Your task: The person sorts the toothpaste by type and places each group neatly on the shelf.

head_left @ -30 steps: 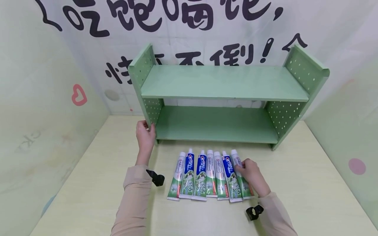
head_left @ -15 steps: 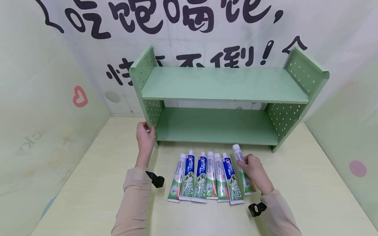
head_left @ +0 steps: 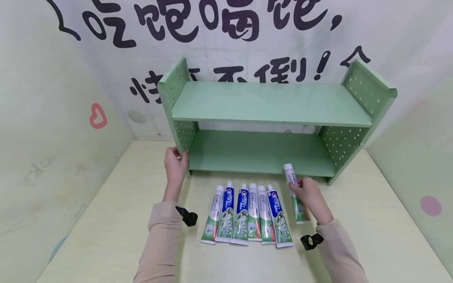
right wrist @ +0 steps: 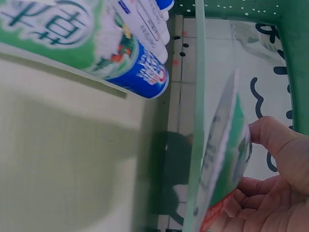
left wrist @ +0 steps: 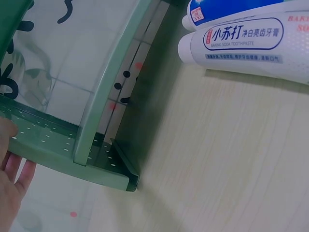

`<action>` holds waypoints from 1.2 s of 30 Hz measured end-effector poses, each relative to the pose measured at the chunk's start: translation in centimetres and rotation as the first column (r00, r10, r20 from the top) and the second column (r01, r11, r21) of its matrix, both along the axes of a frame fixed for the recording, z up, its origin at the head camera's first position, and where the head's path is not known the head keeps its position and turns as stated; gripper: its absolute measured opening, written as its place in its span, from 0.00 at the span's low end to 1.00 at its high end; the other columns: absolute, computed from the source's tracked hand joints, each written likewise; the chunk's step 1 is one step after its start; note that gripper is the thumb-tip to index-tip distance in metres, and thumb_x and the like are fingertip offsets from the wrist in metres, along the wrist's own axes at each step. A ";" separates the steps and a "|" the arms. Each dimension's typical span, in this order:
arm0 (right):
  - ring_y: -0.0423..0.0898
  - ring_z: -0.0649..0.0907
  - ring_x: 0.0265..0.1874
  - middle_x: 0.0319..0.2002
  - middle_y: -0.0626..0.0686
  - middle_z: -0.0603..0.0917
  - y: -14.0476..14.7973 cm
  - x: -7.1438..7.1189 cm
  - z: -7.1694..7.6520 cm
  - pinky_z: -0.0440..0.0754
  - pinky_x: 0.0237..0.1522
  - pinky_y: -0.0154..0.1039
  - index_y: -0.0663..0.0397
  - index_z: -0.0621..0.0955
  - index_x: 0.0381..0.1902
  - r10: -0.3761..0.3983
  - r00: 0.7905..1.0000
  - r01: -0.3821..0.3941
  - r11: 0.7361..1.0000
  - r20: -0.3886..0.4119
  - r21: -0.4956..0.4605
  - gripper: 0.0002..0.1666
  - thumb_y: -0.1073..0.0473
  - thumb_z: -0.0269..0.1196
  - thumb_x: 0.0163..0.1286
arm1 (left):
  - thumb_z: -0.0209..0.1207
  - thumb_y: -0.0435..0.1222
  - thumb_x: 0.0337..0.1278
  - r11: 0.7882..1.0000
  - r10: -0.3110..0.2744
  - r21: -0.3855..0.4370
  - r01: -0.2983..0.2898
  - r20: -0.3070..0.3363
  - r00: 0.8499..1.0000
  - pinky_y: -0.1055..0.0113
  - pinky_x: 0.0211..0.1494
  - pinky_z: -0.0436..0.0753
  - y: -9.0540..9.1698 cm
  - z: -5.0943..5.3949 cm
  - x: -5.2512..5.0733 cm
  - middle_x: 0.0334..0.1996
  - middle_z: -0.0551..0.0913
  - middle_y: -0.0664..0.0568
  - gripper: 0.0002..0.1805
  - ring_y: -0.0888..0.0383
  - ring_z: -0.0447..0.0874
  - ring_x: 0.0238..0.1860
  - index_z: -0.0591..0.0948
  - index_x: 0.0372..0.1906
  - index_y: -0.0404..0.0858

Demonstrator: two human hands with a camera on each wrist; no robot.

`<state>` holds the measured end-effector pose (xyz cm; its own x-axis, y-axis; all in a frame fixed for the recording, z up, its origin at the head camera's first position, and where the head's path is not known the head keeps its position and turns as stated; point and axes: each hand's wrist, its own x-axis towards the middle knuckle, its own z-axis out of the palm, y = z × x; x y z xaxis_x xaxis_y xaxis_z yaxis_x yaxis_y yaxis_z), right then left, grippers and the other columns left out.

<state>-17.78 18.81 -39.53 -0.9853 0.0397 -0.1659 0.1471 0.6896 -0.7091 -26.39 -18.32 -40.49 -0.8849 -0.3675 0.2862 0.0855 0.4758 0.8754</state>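
Observation:
My left hand (head_left: 175,169) grips the left side panel of a green two-tier shelf (head_left: 262,151), thumb on one face and fingers on the other, as the left wrist view shows. With thumb and fingers, my right hand (head_left: 313,198) pinches a white-and-green toothpaste tube (head_left: 299,206). That tube is raised, its cap just in front of the lower tier's right part; its flat end shows in the right wrist view. Several more toothpaste tubes lie in a row in front of the shelf, among them a blue-and-green one (head_left: 280,218) and a white-and-green one (head_left: 213,216).
The shelf stands on a pale wooden table (head_left: 240,265) near the back wall (head_left: 226,47), which bears large black lettering. Side walls close in the table on the left and right. Each wrist carries a black camera mount (head_left: 312,241).
My right hand has lifted the rightmost tube out of the row and carried it forward and up toward the shelf. My left hand has stayed on the side panel.

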 end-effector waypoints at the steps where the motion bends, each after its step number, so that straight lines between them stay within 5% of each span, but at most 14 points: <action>1: 0.47 0.78 0.24 0.34 0.68 0.78 0.1 -0.2 0.2 0.81 0.24 0.36 0.78 0.71 0.43 0.001 1.000 -0.001 1.000 -0.008 0.005 0.21 0.59 0.54 0.66 | 0.52 0.32 0.60 1.000 -0.001 0.002 0.001 0.001 1.000 0.59 0.50 0.82 0.0 0.0 0.0 0.47 0.72 0.35 0.17 0.45 0.75 0.48 0.66 0.51 0.26; 36: 0.49 0.78 0.29 0.44 0.73 0.75 1.6 -5.6 1.9 0.81 0.26 0.33 0.79 0.70 0.48 0.019 1.000 -0.019 0.999 0.022 0.029 0.27 0.54 0.49 0.69 | 0.53 0.32 0.59 1.000 -0.007 0.009 0.007 0.008 1.000 0.59 0.49 0.83 -0.1 0.1 0.1 0.46 0.74 0.34 0.18 0.44 0.77 0.46 0.67 0.50 0.25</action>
<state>-23.35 20.42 -37.59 -0.9822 0.0263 -0.1861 0.1489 0.7131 -0.6851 -26.30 -18.42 -40.39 -0.8898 -0.3635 0.2758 0.0818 0.4677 0.8801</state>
